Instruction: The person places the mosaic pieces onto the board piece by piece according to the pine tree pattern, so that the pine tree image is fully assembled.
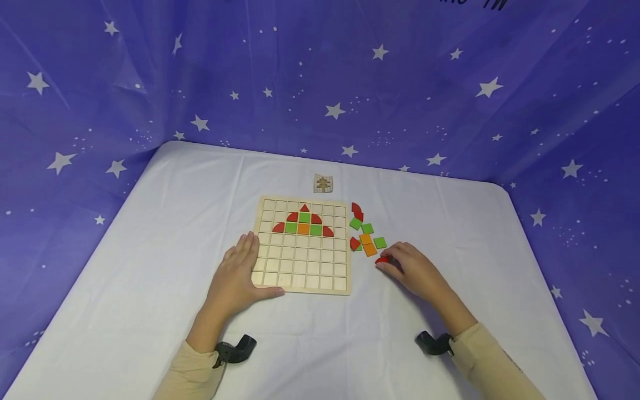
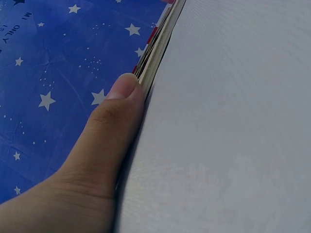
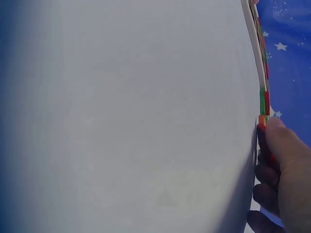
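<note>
A wooden grid board [image 1: 301,266] lies flat on the white table. Red, green and orange tiles form a stepped triangle in its upper cells, with an orange tile [image 1: 303,229] low in the middle. My left hand [image 1: 236,279] rests at the board's lower left corner, fingers along the left side, thumb on the front edge. To the right of the board, my right hand [image 1: 416,272] pinches a red rounded tile [image 1: 382,260] between thumb and fingers. The right wrist view shows that thumb [image 3: 286,141] over the red piece, partly hidden.
Loose tiles lie right of the board: several green ones such as a green tile [image 1: 380,243], two orange ones [image 1: 370,250], and red ones [image 1: 356,208]. Behind the board lies a small picture card [image 1: 323,183] showing a tree. A starry blue cloth [image 1: 335,83] surrounds the table.
</note>
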The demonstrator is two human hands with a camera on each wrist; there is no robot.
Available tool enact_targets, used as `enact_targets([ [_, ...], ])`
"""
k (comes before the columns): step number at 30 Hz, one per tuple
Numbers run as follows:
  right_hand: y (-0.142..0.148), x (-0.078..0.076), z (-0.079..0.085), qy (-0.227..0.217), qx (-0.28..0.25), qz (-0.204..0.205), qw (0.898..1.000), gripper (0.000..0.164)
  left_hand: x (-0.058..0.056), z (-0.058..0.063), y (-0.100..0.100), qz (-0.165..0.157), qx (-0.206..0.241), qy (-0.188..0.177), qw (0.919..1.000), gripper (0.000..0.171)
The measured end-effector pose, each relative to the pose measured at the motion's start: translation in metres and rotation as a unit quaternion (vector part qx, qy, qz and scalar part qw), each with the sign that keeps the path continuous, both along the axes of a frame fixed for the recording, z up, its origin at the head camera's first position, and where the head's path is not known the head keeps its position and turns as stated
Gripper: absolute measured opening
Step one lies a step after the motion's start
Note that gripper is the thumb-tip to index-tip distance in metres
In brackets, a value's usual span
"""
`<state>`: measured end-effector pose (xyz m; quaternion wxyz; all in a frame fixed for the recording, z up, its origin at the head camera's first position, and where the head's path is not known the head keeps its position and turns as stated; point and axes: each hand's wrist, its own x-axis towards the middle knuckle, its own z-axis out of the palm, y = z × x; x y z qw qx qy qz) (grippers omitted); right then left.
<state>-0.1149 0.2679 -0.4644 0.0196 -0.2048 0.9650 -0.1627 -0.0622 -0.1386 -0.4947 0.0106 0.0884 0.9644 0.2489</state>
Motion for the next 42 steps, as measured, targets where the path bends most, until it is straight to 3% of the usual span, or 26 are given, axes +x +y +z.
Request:
enact_targets([
  [6,-0.014,-0.006,0.001,0.025,-0.026,0.018,0.999,0.032,0.002,0.002,0.000,0.001,0.002,-0.004,1.0000,0.139],
  [14,-0.058,-0.020,0.012,0.080,-0.020,0.091,0.992,0.030,0.003,0.002,0.000,0.001,0.002,-0.005,1.0000,0.139],
  [25,-0.133,-0.035,0.021,0.051,0.015,0.163,0.985,0.031,0.000,0.002,-0.001,0.001,-0.004,-0.008,1.0000,0.139],
  [31,-0.163,-0.037,0.019,0.048,0.022,0.170,0.984,0.032,0.000,0.002,-0.001,-0.001,-0.003,-0.008,1.0000,0.140],
  [42,-0.187,-0.043,0.010,0.090,0.035,0.194,0.976,0.029,0.000,0.002,-0.002,-0.003,-0.006,-0.004,1.0000,0.139],
])
